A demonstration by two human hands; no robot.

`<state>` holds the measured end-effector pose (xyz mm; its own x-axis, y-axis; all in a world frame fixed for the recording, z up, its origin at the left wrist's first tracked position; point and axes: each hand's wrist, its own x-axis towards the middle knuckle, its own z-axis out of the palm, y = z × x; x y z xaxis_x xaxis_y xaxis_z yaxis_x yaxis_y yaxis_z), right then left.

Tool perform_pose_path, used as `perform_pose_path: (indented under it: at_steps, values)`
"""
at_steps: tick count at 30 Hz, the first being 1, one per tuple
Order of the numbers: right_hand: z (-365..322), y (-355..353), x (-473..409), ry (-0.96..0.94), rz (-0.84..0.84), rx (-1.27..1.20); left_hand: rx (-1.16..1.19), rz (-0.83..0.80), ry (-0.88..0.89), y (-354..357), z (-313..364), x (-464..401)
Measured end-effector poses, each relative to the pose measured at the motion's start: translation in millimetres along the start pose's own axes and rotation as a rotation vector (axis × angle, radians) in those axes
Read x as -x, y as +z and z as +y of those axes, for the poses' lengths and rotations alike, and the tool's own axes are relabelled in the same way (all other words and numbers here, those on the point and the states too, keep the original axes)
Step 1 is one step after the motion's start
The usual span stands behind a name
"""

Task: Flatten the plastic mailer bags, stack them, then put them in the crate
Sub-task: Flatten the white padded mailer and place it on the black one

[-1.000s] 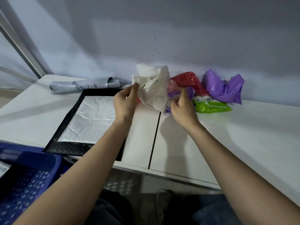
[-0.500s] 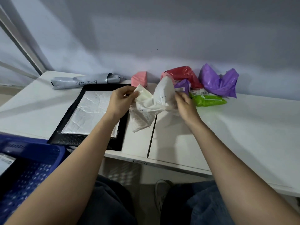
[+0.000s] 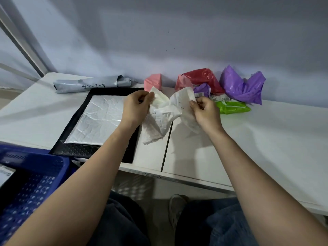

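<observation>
Nine mailer bags: two white [image 3: 165, 112] [image 3: 99, 119], two purple [image 3: 243, 86] [image 3: 202, 89], two pink [image 3: 153, 82] [image 3: 180, 82], one red [image 3: 202, 77], green [image 3: 232, 107], grey [image 3: 92, 83]; one blue crate [image 3: 32, 178].

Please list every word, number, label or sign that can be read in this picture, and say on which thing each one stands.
Handwritten black marks on the rolled grey plastic mailer bag: they look like "4-2-20..." upside down; not surely readable.
White barcode labels on the small purple plastic bag and beside the green plastic bag: too small to read.
Faint dark print on the crumpled white plastic mailer bag: blurred.
White label inside the blue plastic crate: unreadable.
</observation>
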<state>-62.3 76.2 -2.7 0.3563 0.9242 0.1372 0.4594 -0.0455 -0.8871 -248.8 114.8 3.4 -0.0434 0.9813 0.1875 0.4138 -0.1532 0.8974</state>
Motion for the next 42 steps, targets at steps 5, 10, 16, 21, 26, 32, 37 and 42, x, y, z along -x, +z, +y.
perform_pose_path:
  at_steps: [5,10,16,21,26,32,37,42]
  values:
    - [1.1,-5.9,-0.8,0.024,0.069,-0.020,-0.026,0.204,-0.058,-0.8,-5.7,-5.4]
    - [6.4,-13.9,-5.9,0.013,0.108,0.058,-0.054,0.277,-0.107,-4.8,-13.6,-10.4]
    - [8.4,-15.4,-7.5,0.040,0.108,0.128,-0.027,0.279,-0.125,-5.8,-16.0,-11.6]
    - [4.9,-14.7,-8.1,0.110,0.147,0.035,0.134,-0.009,-0.442,-7.2,-17.7,-7.9]
    - [-1.0,-15.0,-2.8,0.044,0.182,0.066,-0.006,-0.024,-0.317,4.3,-15.1,-1.0]
    - [0.3,-13.6,1.5,-0.046,0.200,0.134,-0.103,0.111,-0.129,8.7,-14.3,0.6]
    - [4.2,-17.8,-2.5,-0.134,0.205,0.227,-0.161,0.135,-0.031,5.7,-17.4,-0.8]
    - [12.2,-19.1,-4.3,-0.096,0.133,0.346,-0.339,0.050,-0.069,4.0,-26.4,-3.6]
